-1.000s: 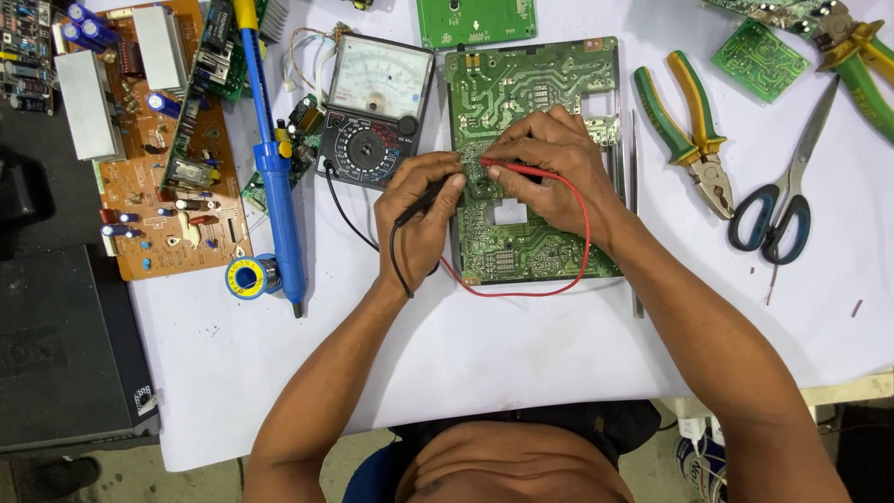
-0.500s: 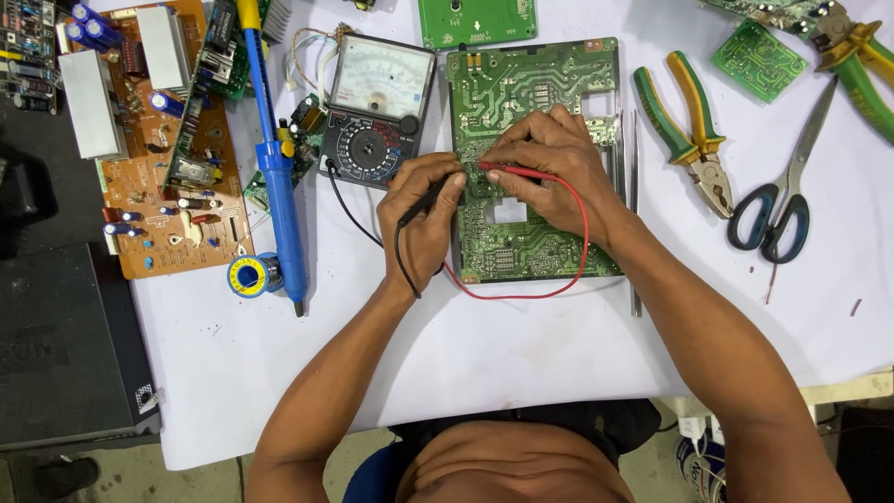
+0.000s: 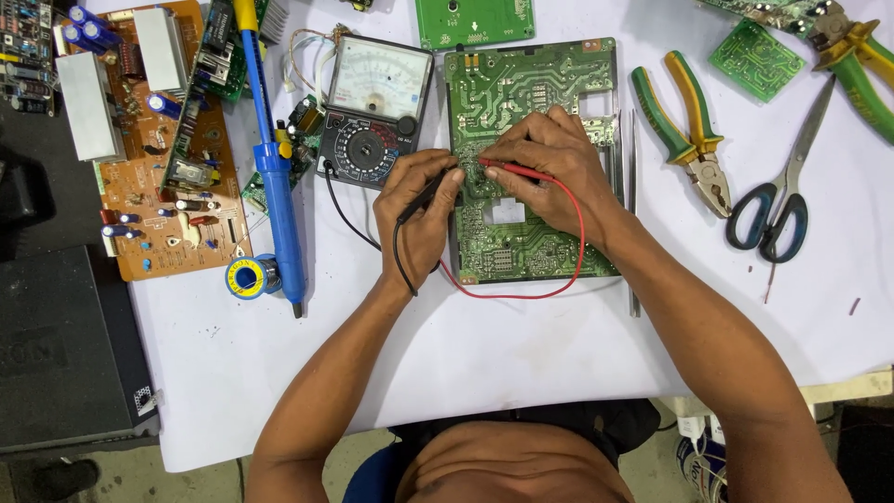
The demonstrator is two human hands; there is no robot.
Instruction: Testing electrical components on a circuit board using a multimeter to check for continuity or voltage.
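Note:
A green circuit board lies solder side up on the white table. My right hand rests on it, fingers closed on a red test probe whose tip touches the board; its red lead loops down across the board. My left hand grips a black test probe at the board's left edge, its black lead running to the analogue multimeter just left of the board.
A blue soldering tool and a solder spool lie left of the meter, beside a brown component board. Green-handled pliers, scissors and small green boards lie at right. A dark case sits at left.

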